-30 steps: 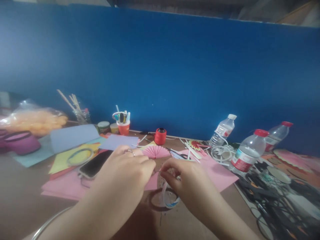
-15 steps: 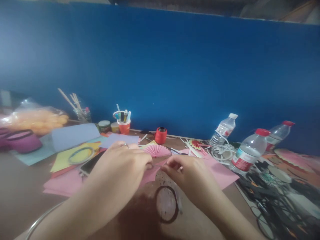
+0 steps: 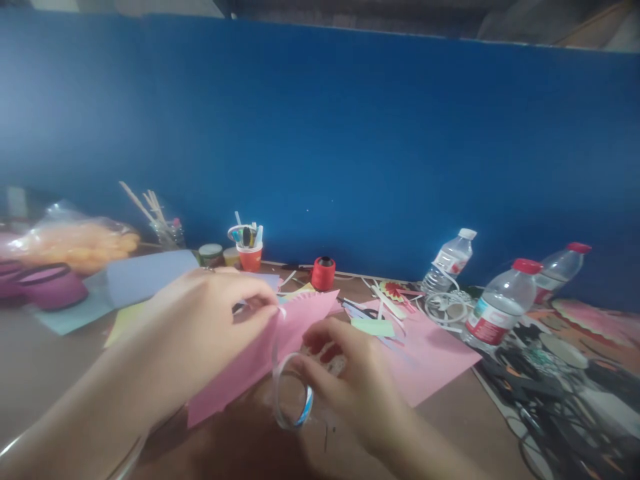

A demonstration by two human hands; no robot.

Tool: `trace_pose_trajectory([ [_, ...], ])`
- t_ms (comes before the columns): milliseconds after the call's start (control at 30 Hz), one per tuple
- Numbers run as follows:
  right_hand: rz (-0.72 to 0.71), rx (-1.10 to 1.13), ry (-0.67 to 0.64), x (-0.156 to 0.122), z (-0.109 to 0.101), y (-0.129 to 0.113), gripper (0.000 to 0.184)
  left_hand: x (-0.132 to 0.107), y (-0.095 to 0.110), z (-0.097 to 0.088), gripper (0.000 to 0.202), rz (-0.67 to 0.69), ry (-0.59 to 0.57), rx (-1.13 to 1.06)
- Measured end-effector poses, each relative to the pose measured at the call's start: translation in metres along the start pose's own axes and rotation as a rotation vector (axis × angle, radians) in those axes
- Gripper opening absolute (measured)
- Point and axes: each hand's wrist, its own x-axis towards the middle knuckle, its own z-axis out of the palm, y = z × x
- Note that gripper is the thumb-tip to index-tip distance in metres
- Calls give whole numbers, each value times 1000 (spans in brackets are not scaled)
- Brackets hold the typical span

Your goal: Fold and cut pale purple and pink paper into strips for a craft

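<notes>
The person's left hand (image 3: 213, 307) is pinching the free end of a clear tape strip (image 3: 275, 341), thumb and fingers closing on it. The right hand (image 3: 347, 377) is gripping the tape roll (image 3: 307, 407) by its upper edge; the roll is hanging at six o'clock in the view. A pink sheet (image 3: 237, 377) is slanting behind the strip. From the roll, a red spool (image 3: 324, 274) is standing toward one o'clock, a red cup (image 3: 249, 257) toward eleven, and a green slip (image 3: 373, 327) is lying toward two.
</notes>
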Motion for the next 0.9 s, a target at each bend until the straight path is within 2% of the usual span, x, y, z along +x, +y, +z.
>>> trace_pose_trajectory([
  [100,29,67,45,-2,18,-2,20,0,1,1,23,29,-3,115],
  [233,-33,59,127,2,26,-4,12,-2,0,2,23,38,-22,131],
  [467,106,132,-24,3,38,-3,7,-4,-1,1,23,35,7,127],
  [567,78,215,-49,2,44,1,7,-5,1,-1,23,3,-7,140],
  [733,42,462,-9,4,41,11,7,-2,0,-6,22,16,23,86],
  [900,-10,646,1,11,20,21,23,2,-10,-10,24,-24,-72,22],
])
